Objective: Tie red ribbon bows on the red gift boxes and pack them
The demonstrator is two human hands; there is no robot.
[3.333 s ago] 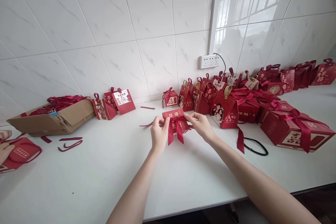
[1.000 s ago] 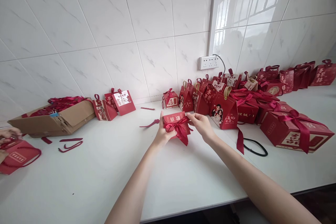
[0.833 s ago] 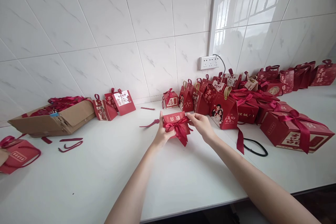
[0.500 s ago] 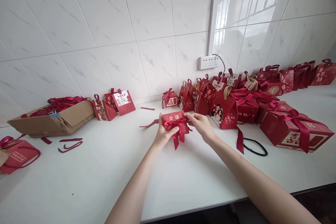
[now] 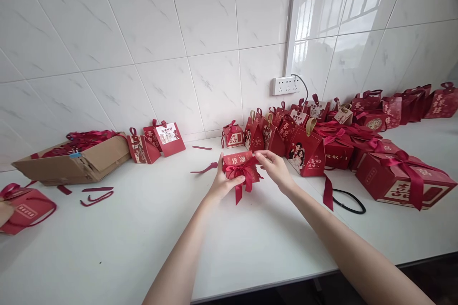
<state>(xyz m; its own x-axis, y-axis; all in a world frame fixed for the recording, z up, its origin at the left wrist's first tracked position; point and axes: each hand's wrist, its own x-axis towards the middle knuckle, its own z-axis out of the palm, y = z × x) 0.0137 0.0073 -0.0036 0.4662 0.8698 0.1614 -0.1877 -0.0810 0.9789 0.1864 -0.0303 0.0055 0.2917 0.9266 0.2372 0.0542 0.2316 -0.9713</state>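
Note:
A small red gift box [image 5: 237, 157] with pale lettering is held a little above the white table, in the middle of the view. Across its front lies a red ribbon bow [image 5: 239, 172] whose tails hang down. My left hand [image 5: 223, 179] grips the box from its left side, thumb pressed over the bow. On the other side my right hand [image 5: 271, 167] pinches a loop of the ribbon at the box's upper right corner. The far side of the box and the fingers behind it are hidden.
A cardboard box [image 5: 71, 167] full of red ribbons stands at the left. Many red gift boxes [image 5: 308, 155] crowd the right, before the tiled wall. A black loop [image 5: 348, 201] and ribbon scraps [image 5: 96, 198] lie on the table. Another person's hand [image 5: 5, 213] touches a red box at the far left.
The small box and both hands stay almost in place. My right fingers have shifted slightly along the ribbon at the corner. The whole view has moved a little.

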